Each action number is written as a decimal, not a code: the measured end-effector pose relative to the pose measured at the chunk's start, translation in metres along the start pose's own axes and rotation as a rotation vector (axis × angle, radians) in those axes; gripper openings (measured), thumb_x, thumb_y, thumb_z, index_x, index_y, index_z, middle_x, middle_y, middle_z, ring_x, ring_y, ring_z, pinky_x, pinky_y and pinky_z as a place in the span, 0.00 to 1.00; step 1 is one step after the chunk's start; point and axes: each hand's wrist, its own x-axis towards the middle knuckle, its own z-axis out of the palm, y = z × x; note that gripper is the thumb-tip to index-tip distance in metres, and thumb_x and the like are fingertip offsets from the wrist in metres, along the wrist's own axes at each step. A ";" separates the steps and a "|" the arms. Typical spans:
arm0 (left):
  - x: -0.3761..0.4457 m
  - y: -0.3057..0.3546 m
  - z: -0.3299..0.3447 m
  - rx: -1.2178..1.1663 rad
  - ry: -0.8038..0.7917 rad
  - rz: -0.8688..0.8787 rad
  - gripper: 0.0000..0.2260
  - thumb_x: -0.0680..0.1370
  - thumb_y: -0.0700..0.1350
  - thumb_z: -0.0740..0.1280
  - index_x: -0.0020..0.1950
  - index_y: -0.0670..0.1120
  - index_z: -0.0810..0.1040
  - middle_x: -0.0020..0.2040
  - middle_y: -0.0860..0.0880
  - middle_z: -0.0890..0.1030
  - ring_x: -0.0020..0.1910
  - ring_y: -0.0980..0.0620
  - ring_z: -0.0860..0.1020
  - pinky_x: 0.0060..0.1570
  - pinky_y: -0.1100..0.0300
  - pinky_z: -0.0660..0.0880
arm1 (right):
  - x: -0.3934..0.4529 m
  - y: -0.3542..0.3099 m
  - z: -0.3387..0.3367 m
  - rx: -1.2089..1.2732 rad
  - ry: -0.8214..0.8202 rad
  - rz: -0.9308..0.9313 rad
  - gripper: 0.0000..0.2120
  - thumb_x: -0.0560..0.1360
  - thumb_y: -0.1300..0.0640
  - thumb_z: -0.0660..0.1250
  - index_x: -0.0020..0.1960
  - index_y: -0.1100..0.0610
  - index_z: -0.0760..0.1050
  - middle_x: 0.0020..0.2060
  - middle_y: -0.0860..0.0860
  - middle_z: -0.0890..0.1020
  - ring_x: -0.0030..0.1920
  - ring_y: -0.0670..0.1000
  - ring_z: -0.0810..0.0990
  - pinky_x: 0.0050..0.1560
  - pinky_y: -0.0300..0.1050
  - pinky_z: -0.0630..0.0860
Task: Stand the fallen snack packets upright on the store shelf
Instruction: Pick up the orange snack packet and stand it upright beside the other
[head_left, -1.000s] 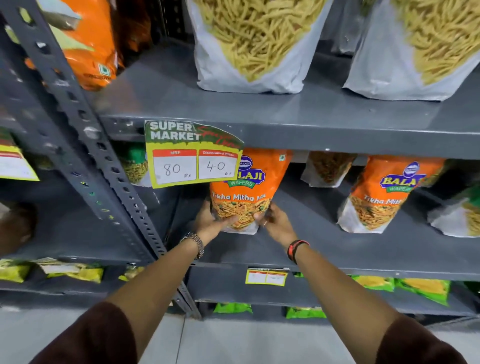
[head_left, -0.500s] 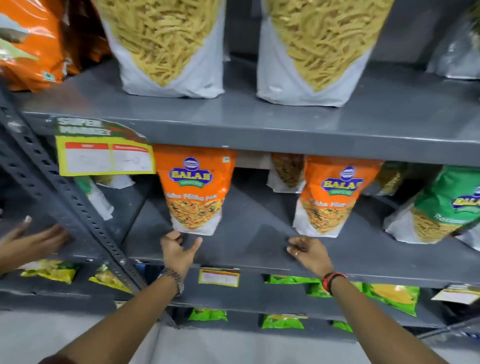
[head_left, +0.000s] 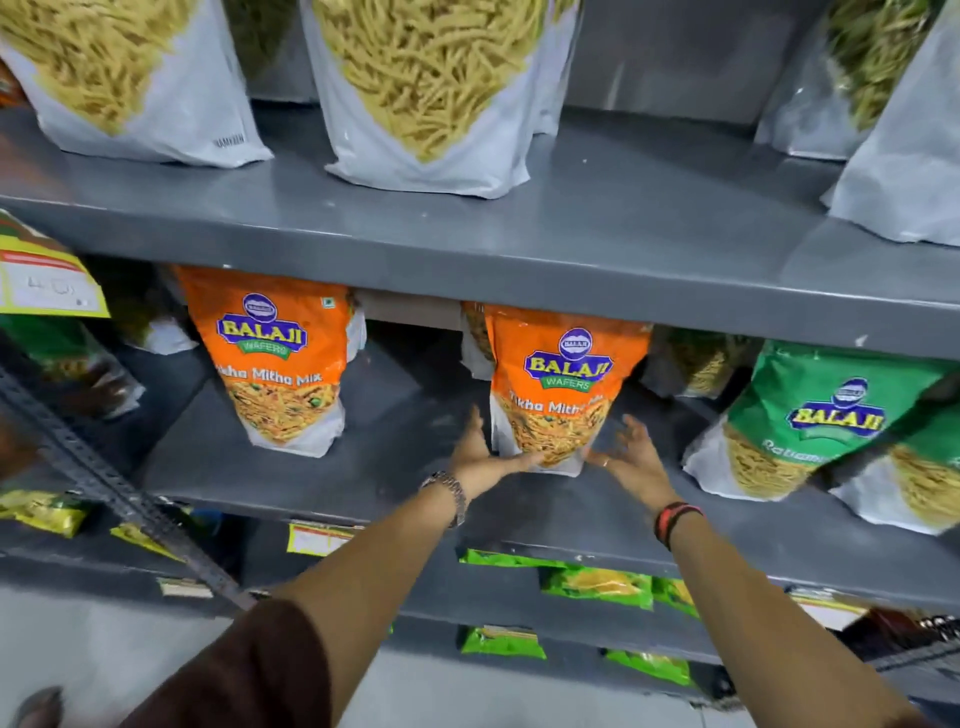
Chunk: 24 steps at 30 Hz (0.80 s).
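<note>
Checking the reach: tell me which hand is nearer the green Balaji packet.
Right. The right hand is by the right edge of the middle orange packet, on the side facing the green packet. The left hand is beyond that orange packet's far edge.

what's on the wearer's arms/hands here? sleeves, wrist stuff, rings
Bare forearms, with dark brown sleeves ending near the elbows. The left hand has a silver metal link watch or bracelet at the wrist. The right hand has a thin ring on one finger and red-orange and black bands around the wrist. No gloves.
</note>
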 end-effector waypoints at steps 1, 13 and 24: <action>0.005 0.006 0.004 0.053 0.014 0.018 0.49 0.59 0.48 0.79 0.74 0.47 0.57 0.73 0.47 0.68 0.70 0.50 0.67 0.70 0.50 0.65 | 0.003 0.000 0.001 -0.016 -0.023 -0.004 0.37 0.70 0.69 0.69 0.73 0.62 0.53 0.72 0.60 0.61 0.71 0.60 0.63 0.55 0.42 0.69; -0.007 -0.011 -0.028 0.116 0.157 0.105 0.29 0.64 0.49 0.77 0.61 0.49 0.70 0.62 0.47 0.79 0.61 0.46 0.77 0.57 0.51 0.76 | -0.006 0.017 0.040 -0.033 0.015 -0.063 0.27 0.67 0.65 0.73 0.61 0.55 0.65 0.61 0.57 0.74 0.57 0.56 0.76 0.56 0.53 0.76; -0.023 -0.022 -0.056 0.408 0.164 0.062 0.16 0.67 0.42 0.75 0.48 0.34 0.77 0.48 0.38 0.83 0.48 0.41 0.82 0.47 0.49 0.80 | -0.024 0.029 0.034 -0.093 0.042 -0.092 0.23 0.71 0.61 0.70 0.64 0.60 0.68 0.53 0.49 0.75 0.53 0.51 0.78 0.56 0.45 0.74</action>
